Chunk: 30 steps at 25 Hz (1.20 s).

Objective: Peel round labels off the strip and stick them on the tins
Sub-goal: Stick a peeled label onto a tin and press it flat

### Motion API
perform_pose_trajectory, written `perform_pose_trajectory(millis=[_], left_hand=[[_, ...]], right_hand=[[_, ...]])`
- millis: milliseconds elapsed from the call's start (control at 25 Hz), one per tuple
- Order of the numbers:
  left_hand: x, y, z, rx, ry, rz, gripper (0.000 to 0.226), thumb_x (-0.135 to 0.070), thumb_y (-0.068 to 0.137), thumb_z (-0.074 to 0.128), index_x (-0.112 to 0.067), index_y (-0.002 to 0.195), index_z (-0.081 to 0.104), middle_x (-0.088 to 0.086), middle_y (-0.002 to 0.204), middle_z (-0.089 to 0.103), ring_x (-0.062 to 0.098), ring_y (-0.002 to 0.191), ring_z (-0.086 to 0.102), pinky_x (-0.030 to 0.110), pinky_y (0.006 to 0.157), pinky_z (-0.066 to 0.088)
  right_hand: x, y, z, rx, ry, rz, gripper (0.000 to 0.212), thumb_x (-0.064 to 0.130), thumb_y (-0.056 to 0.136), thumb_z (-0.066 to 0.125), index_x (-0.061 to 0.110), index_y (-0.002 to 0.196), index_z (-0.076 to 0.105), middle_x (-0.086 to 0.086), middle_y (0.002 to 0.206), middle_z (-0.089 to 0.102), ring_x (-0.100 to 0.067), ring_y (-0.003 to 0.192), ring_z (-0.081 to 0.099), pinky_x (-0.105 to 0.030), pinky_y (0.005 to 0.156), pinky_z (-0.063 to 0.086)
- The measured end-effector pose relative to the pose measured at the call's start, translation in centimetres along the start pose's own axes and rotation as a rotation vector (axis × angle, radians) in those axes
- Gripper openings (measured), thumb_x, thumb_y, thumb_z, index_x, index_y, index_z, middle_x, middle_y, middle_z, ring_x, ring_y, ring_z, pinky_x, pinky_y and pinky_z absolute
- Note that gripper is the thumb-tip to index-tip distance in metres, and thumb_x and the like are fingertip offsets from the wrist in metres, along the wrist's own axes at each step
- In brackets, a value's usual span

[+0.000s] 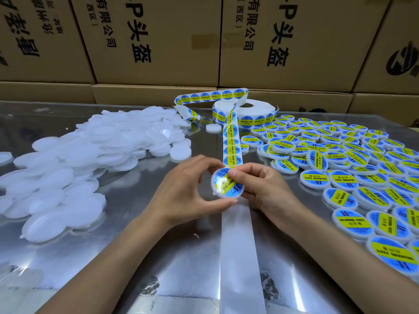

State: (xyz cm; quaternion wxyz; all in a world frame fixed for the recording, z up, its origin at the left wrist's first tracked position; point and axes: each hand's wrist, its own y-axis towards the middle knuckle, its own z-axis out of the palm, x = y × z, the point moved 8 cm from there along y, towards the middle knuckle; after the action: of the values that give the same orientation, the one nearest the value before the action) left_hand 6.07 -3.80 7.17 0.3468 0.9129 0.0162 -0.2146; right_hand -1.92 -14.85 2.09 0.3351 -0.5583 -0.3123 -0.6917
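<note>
One view only, from the camera on your head. It looks forward and down across the shiny desk (158, 279), close enough that your forearms enter from the bottom edge and your left hand (181, 191) and right hand (263, 189) meet near the middle. The wide lens bends the edges. At the top, a wall of cardboard boxes (158, 41) closes off the far side.

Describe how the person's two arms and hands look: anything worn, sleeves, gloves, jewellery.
Both are bare. The left hand and the right hand wear no gloves, and no rings show. Both forearms are uncovered as far as the frame's lower edge: no sleeve, watch or wristband is in view. The nails look short and unpainted.
</note>
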Motion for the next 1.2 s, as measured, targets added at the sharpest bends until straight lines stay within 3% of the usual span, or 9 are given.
perform_pose_trajectory(millis=[280,400,480,560,680,800,960,1120,1200], left_hand=[[0.1,0.0,-0.3,-0.049,-0.009,0.0,0.048,-0.052,0.065,0.075,-0.024,0.103,0.063,-0.016,0.088,0.06,-0.002,0.077,0.051,0.008,0.066,0.035],[-0.1,0.1,-0.1,-0.033,-0.006,0.013,0.049,-0.049,0.065,0.078,-0.023,0.103,0.062,-0.015,0.089,0.062,0.002,0.078,0.054,0.011,0.066,0.037],[-0.3,0.1,0.0,-0.037,-0.013,0.022,0.05,-0.049,0.065,0.079,-0.021,0.104,0.062,-0.013,0.09,0.063,0.004,0.079,0.055,0.013,0.066,0.038],[-0.6,0.1,0.0,-0.049,-0.023,0.034,0.051,-0.05,0.066,0.075,-0.02,0.105,0.062,-0.012,0.09,0.062,0.002,0.079,0.054,0.013,0.066,0.038],[-1.1,0.0,-0.1,-0.068,-0.041,0.045,0.052,-0.049,0.066,0.073,-0.018,0.106,0.062,-0.01,0.087,0.06,0.003,0.074,0.051,0.014,0.065,0.038],[-1.2,0.1,0.0,-0.083,-0.034,0.042,0.052,-0.042,0.065,0.079,-0.017,0.107,0.062,-0.008,0.082,0.06,0.007,0.069,0.051,0.012,0.063,0.036],[-1.2,0.2,-0.1,-0.115,-0.059,0.037,0.053,-0.04,0.064,0.083,-0.015,0.106,0.063,-0.01,0.075,0.057,0.005,0.065,0.049,0.009,0.06,0.035],[-1.1,0.2,-0.1,-0.116,-0.07,0.035,0.057,-0.045,0.063,0.083,-0.014,0.106,0.063,-0.005,0.07,0.057,0.006,0.063,0.047,0.011,0.058,0.035],[-0.9,0.2,0.1,-0.1,-0.07,0.024,0.057,-0.046,0.062,0.083,-0.015,0.107,0.063,-0.004,0.071,0.058,0.008,0.063,0.047,0.012,0.058,0.036]], right_hand=[[1.5,-0.2,0.6,-0.059,-0.119,-0.194,0.016,0.005,0.084,0.067,0.02,0.088,0.063,-0.008,0.072,0.072,-0.012,0.065,0.067,-0.024,0.061,0.056],[1.1,-0.1,0.2,-0.031,-0.183,-0.088,0.06,0.018,0.081,0.071,0.045,0.127,0.045,-0.019,0.091,0.072,-0.018,0.084,0.069,-0.035,0.078,0.055],[0.6,-0.2,0.2,-0.005,-0.185,0.001,0.074,0.033,0.069,0.076,0.042,0.134,0.041,-0.011,0.095,0.073,-0.016,0.086,0.069,-0.033,0.073,0.058],[0.0,-0.6,1.4,0.103,-0.16,0.063,0.061,0.037,0.064,0.083,0.033,0.119,0.058,-0.003,0.092,0.073,-0.012,0.083,0.069,-0.026,0.065,0.056],[-0.3,-1.1,3.3,0.24,-0.131,0.035,0.017,0.027,0.068,0.079,0.029,0.082,0.071,-0.005,0.083,0.07,-0.012,0.078,0.066,-0.023,0.065,0.054],[0.0,-0.9,3.1,0.197,-0.099,-0.013,0.009,0.025,0.07,0.081,0.025,0.075,0.073,-0.006,0.073,0.072,-0.011,0.068,0.068,-0.02,0.062,0.053],[-0.3,-0.6,2.6,0.109,-0.124,0.003,0.031,0.049,0.077,0.062,0.021,0.071,0.073,-0.011,0.069,0.072,-0.014,0.064,0.069,-0.021,0.059,0.052],[-1.0,0.0,1.6,-0.023,-0.181,0.072,0.054,0.056,0.092,0.04,0.021,0.07,0.075,-0.016,0.075,0.072,-0.023,0.072,0.069,-0.035,0.07,0.054],[-1.2,0.0,1.3,-0.047,-0.104,0.112,0.057,0.057,0.094,0.035,0.025,0.071,0.076,-0.018,0.077,0.072,-0.025,0.072,0.07,-0.035,0.066,0.056]])
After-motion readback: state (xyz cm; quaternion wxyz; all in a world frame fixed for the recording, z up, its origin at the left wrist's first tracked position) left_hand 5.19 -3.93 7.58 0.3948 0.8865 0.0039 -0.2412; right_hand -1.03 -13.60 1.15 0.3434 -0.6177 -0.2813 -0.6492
